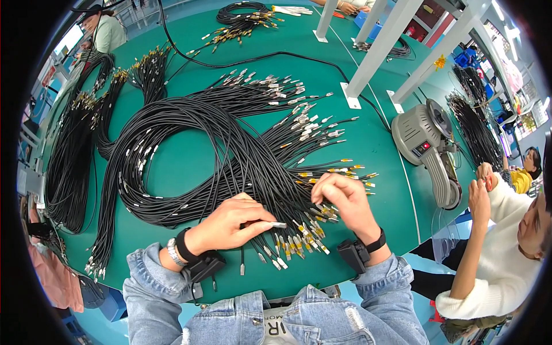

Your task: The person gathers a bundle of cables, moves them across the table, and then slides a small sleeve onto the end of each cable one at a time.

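Observation:
A large coil of black cables (167,106) lies on the green table, its ends fanned out to the right. My left hand (230,224) rests over the near side of the coil, thumb and fingers closed on a cable end whose silver-white connector (279,225) pokes out. To the right, my right hand (345,198) is raised over the fanned ends with its fingers curled together; whatever may be between them is hidden. Beneath and between both hands spread several cable connectors with yellow labels (305,237). More white-tipped connectors (313,129) lie farther back.
More black cable bundles (69,167) hang over the table's left edge. A smaller coil (241,14) sits far back. Grey posts (368,54) and a grey machine (420,135) with a red-lit switch stand at right. Beside it a co-worker in a white sweater (489,247) sits, hands raised.

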`<state>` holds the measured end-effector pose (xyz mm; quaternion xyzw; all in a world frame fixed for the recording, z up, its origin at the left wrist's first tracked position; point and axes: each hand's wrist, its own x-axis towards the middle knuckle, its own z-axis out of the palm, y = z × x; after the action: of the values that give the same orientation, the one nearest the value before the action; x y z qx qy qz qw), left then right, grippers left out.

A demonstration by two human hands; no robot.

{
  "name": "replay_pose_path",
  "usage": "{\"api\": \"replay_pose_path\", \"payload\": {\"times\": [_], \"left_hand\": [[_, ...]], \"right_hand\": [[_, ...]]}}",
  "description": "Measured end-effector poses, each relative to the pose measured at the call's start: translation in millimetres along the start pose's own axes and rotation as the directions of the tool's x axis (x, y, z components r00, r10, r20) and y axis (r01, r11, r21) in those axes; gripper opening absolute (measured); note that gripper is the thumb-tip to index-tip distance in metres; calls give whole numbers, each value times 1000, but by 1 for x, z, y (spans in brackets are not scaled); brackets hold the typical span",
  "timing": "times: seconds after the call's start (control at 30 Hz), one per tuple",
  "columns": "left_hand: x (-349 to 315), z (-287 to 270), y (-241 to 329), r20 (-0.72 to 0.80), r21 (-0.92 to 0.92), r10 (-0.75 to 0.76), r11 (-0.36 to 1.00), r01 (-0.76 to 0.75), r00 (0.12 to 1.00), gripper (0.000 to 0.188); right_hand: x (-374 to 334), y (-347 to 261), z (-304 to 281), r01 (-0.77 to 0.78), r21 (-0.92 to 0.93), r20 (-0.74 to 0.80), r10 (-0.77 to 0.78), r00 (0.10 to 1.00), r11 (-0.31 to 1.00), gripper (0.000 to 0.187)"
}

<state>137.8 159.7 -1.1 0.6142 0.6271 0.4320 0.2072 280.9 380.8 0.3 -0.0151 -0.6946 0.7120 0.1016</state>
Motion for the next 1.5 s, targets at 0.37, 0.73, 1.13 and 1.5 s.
{"api": "replay_pose_path", "payload": {"times": [0.37,0.73,1.13,1.5], "left_hand": [[-65,-56,13,176,342,-91,939,26,980,15],[-12,-38,24,58,590,42,804,-69,997,25],[-2,-20,18,242,584,40,792,-179,969,21],[-49,-25,13,165,694,45,705,-148,985,25]], "right_hand": [[-31,-8,1,-130,-534,-12,147,989,835,11],[-40,5,3,100,-810,73,-70,995,578,12],[-42,-34,30,-356,-280,195,416,888,892,16],[-50,-2,68,407,-767,418,-94,904,496,23]]}}
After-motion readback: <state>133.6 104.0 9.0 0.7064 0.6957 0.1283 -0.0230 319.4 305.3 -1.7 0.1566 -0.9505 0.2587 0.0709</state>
